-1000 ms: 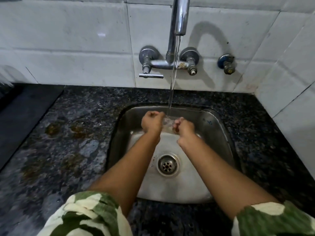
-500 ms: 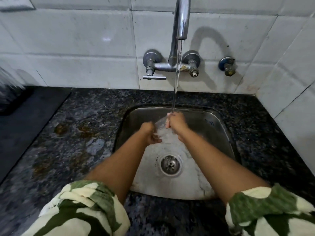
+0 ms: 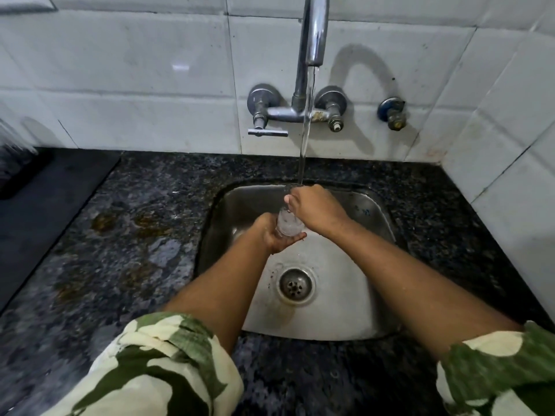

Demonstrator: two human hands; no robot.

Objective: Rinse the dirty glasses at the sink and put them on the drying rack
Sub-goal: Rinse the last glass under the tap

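Note:
A clear drinking glass (image 3: 289, 225) stands upright over the steel sink (image 3: 372, 211), under the running stream from the tap (image 3: 313, 31). My left hand (image 3: 271, 235) cups the glass from below and the side. My right hand (image 3: 315, 210) covers the rim, with fingers at or inside the mouth of the glass. Water falls onto the rim by my right fingers. Most of the upper glass is hidden by my right hand.
The drain (image 3: 296, 285) lies in the sink's middle below my hands. Wet dark granite counter (image 3: 135, 235) surrounds the sink. A black mat (image 3: 45, 199) and part of a wire rack (image 3: 15, 142) sit at the far left. The tap lever (image 3: 267, 132) sticks out from the tiled wall.
My left hand slid down from beside the glass to cup its base. My right hand moved onto the rim, under the stream. The glass now stands upright.

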